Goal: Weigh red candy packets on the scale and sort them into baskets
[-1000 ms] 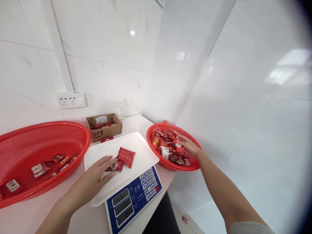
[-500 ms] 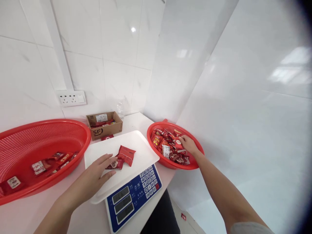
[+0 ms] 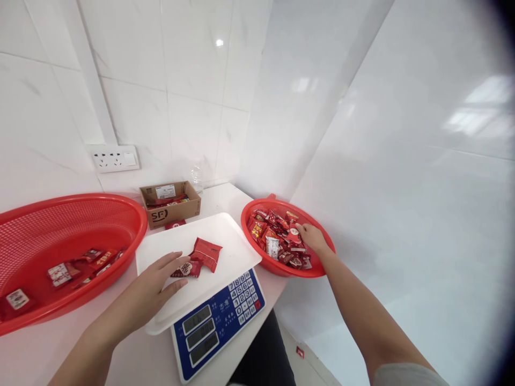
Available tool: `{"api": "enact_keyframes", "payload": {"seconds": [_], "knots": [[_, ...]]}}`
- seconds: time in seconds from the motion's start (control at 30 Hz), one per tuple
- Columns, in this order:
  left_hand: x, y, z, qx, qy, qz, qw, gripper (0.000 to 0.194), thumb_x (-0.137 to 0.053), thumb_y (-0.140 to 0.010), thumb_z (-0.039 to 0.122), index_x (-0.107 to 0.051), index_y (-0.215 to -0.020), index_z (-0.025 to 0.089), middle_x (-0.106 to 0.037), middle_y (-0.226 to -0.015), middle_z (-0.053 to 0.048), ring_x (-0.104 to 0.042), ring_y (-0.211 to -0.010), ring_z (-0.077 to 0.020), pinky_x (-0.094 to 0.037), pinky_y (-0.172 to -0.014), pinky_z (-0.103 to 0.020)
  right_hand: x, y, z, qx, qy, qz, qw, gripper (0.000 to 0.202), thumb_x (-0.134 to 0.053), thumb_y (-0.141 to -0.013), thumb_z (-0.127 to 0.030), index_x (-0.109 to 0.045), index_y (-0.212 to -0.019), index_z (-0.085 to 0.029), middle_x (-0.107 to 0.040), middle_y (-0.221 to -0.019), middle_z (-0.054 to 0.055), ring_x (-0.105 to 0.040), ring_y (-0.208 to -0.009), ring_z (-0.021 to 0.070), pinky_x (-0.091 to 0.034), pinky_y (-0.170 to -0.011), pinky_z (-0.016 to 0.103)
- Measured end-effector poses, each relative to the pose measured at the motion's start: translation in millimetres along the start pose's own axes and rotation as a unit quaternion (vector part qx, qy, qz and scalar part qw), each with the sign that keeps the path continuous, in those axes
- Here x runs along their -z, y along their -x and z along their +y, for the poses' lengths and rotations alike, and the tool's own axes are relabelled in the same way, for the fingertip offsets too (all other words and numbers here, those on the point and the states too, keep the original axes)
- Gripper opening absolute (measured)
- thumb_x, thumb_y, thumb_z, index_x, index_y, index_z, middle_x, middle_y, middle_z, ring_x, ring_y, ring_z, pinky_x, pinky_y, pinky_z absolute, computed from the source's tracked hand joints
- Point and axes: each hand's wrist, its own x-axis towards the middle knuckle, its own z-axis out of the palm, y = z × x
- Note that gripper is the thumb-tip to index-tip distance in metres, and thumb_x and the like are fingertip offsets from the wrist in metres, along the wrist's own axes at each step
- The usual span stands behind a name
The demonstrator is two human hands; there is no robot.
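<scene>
My left hand point(image 3: 159, 287) is over the left part of a white scale tray point(image 3: 231, 236), fingers stretched out and apart. Just beyond its fingertips lie a dark red snack packet point(image 3: 193, 269) with pale writing and a brighter red packet point(image 3: 207, 253), overlapping on the tray. My right hand point(image 3: 313, 238) reaches into the right red basket point(image 3: 263, 202), among many small wrapped snacks. Its fingertips pinch the edge of a red packet point(image 3: 293, 234) with a round white mark. The scale's blue panel point(image 3: 223, 321) has keys and three displays.
A larger red basket point(image 3: 139, 214) with several packets stands at the left. Behind the scale are a small cardboard box point(image 3: 177, 213) and a red packet point(image 3: 175, 224). White walls close in behind and at the right. A red wrapper point(image 3: 300, 351) lies on the floor.
The view has shifted slightly. Both hands stay in nearly the same places, the left by the tray's packets and the right at the red packet in the basket.
</scene>
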Motion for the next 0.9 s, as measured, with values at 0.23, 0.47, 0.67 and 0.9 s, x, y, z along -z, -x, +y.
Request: {"api": "enact_keyframes", "payload": {"seconds": [0.23,0.47,0.67,0.9], "knots": [[2.2,-1.5,2.7,-0.001,0.003,0.002,1.0,0.045,-0.041,-0.086,0.044,-0.049,-0.128,0.029,-0.043,-0.14,-0.003,-0.045,-0.124,-0.0271,-0.041,-0.099,-0.042,-3.5,-1.3,3.2,-0.001,0.013,-0.003,1.0,0.043,-0.034,-0.087,-0.05,-0.043,-0.056,-0.022,-0.055,-0.058,0.002,-0.049,-0.056,0.0154,-0.031,-0.055,0.026],[2.3,-0.6,2.5,0.001,-0.007,0.01,1.0,0.045,-0.041,-0.086,0.042,-0.049,-0.128,0.028,-0.045,-0.139,-0.003,-0.047,-0.122,-0.0263,-0.044,-0.097,-0.04,0.8,3.1,2.5,0.0,0.008,-0.03,1.0,0.045,-0.024,-0.09,-0.048,-0.052,-0.068,-0.02,-0.062,-0.073,0.005,-0.056,-0.067,0.0166,-0.037,-0.061,0.025],[2.2,-1.0,2.0,0.007,-0.014,-0.002,1.0,0.047,-0.038,-0.087,0.043,-0.047,-0.131,0.028,-0.043,-0.14,-0.003,-0.046,-0.124,-0.0256,-0.042,-0.099,-0.039,-3.0,3.4,7.5,-0.005,0.026,-0.183,0.983,0.03,-0.05,-0.08,-0.041,-0.062,-0.067,-0.017,-0.067,-0.074,0.009,-0.061,-0.069,0.0207,-0.044,-0.067,0.03],[-0.5,-0.8,-4.2,-0.008,0.002,-0.007,1.0,0.045,-0.038,-0.088,0.045,-0.045,-0.13,0.031,-0.041,-0.142,-0.002,-0.045,-0.124,-0.0244,-0.041,-0.099,-0.04,-2.2,10.3,6.6,0.051,-0.007,-0.32,0.946,0.035,-0.075,-0.057,-0.041,-0.066,-0.08,-0.017,-0.067,-0.066,0.004,-0.06,-0.061,0.0173,-0.049,-0.064,0.029]]}}
